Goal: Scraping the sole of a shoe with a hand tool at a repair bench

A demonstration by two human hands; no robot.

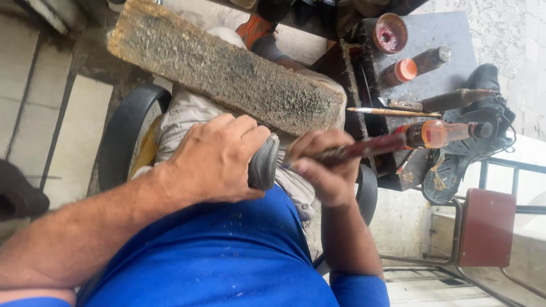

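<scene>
at the far left a dark shape [20, 196] sits on the pale tiled floor [34, 113], too cut off to tell what it is. next comes the curved black armrest [122, 133] of the chair the person sits in, with light trousers [185, 111] showing beside it. a long, rough wooden board [227, 68] lies slanted across the lap, its upper face dark and worn.

the left hand [213, 159] is closed over a grey shoe [263, 162], fingers wrapped across its top so that only the rounded end of the shoe shows; the shoe sits just below the board's lower edge, pressed against the blue shirt [227, 256]. just beside it, the right hand [324, 167] is clamped around a dark reddish tool handle [364, 149], whose near tip points at the shoe; whether the tip touches it cannot be told. the two hands are close together, with the shoe between them.

further right stands a small dark worktop [443, 40] carrying a round open tin [390, 33] with reddish contents, a bottle with an orange cap [412, 67], a thin brush [392, 112] and a dark stubby tool [455, 99]. an orange-tinted bottle [441, 133] lies at its near edge. a black sandal [455, 165], sole up, rests against the worktop's right side, near a dark shoe [483, 77]. at the lower right stands a metal-framed stool with a red seat [488, 227].
</scene>
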